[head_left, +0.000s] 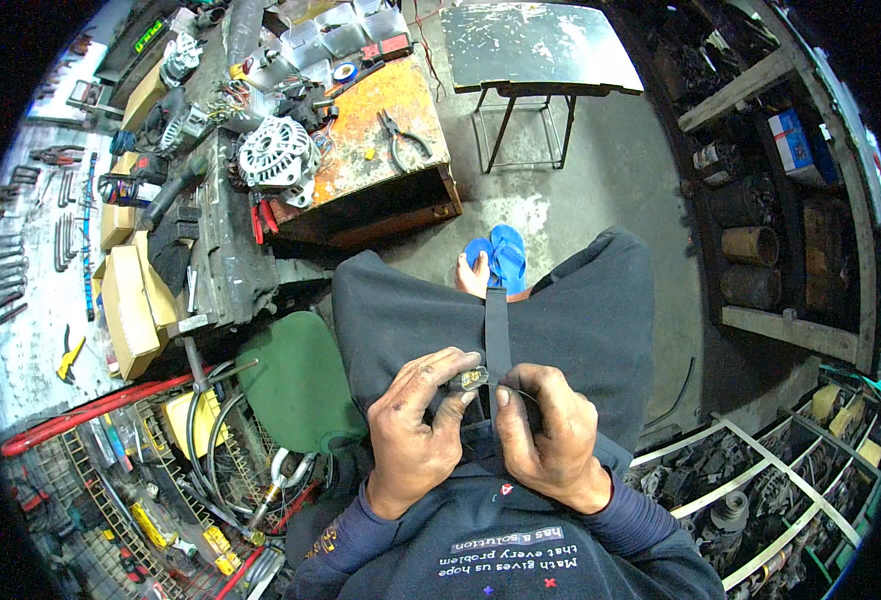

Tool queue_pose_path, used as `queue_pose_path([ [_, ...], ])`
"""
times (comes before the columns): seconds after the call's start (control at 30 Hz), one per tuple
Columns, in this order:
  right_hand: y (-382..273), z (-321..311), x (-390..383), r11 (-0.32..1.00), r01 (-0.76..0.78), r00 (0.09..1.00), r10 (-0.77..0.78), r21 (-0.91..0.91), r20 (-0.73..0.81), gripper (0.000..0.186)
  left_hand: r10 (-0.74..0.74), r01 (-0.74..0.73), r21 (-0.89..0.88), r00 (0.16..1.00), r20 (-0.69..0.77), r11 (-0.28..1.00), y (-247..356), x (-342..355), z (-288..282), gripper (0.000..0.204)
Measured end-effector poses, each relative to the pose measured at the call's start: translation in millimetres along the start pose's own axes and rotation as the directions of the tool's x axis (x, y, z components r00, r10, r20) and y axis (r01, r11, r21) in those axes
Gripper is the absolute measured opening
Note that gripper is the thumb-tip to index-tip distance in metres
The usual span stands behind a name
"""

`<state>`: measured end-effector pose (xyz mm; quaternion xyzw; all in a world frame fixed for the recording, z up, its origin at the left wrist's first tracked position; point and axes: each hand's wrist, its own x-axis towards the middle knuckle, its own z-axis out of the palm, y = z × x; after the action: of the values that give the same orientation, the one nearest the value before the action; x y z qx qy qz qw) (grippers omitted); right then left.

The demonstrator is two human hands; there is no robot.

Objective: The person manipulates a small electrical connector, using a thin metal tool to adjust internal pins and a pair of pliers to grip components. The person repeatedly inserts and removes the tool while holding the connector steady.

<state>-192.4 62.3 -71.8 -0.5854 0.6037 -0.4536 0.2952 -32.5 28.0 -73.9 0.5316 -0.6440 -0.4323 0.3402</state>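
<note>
Both my hands are raised over my lap, close together. My left hand is closed, with thumb and fingertips pinching a small dark connector-like part that has brass-coloured contacts on its face. Just to the right of it, my right hand is closed too, thumb against the bent forefinger. Whatever sits in that pinch is too small to make out. Behind the fingertips a black strap hangs down over my dark clothing.
An alternator and dark-handled pliers lie on the worn orange bench ahead to the left. A metal-topped table stands beyond. Shelves with parts line the right. A green seat is at my left.
</note>
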Motion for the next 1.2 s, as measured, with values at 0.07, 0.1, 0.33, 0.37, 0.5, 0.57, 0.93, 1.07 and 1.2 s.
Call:
queue_pose_path([
  [0.07,3,0,1,0.999,0.026,1.000,-0.025,-0.039,0.016,0.016,0.069,-0.071,0.094,0.997,0.023,0.993,-1,2,-1,0.035],
  [0.1,4,-1,3,0.992,0.075,0.995,-0.069,-0.097,0.066,0.019,0.105,-0.110,0.148,0.994,0.042,0.983,-2,3,-1,0.036],
  [0.33,15,-18,16,0.931,0.186,0.975,-0.136,-0.314,0.175,0.026,0.245,-0.298,0.494,0.954,0.171,0.816,6,21,-17,0.028],
  [0.37,18,-24,16,0.945,0.147,0.986,-0.117,-0.293,0.117,0.024,0.385,-0.394,0.556,0.912,0.141,0.732,17,31,-32,0.025],
  [0.5,15,-42,21,0.987,-0.102,0.994,0.097,-0.125,-0.052,0.013,0.174,-0.197,0.402,0.980,0.093,0.894,-1,49,-82,0.029],
  [0.57,7,-46,27,0.974,-0.224,0.974,0.223,-0.034,-0.036,0.008,-0.222,-0.199,0.495,0.712,0.666,0.846,-85,66,-79,0.033],
  [0.93,-15,-37,18,0.984,0.109,0.994,-0.106,0.142,-0.030,0.013,-0.106,0.224,-0.501,0.962,0.252,0.836,-16,3,-34,0.037],
  [1.07,-17,-32,17,0.973,0.157,0.986,-0.164,0.170,0.024,0.017,-0.064,0.180,-0.400,0.956,0.286,0.898,0,-5,-35,0.039],
  [1.2,-15,-29,13,0.961,0.191,0.972,-0.213,0.199,0.098,0.023,-0.006,0.124,-0.325,0.940,0.342,0.937,0,-4,-41,0.036],
])
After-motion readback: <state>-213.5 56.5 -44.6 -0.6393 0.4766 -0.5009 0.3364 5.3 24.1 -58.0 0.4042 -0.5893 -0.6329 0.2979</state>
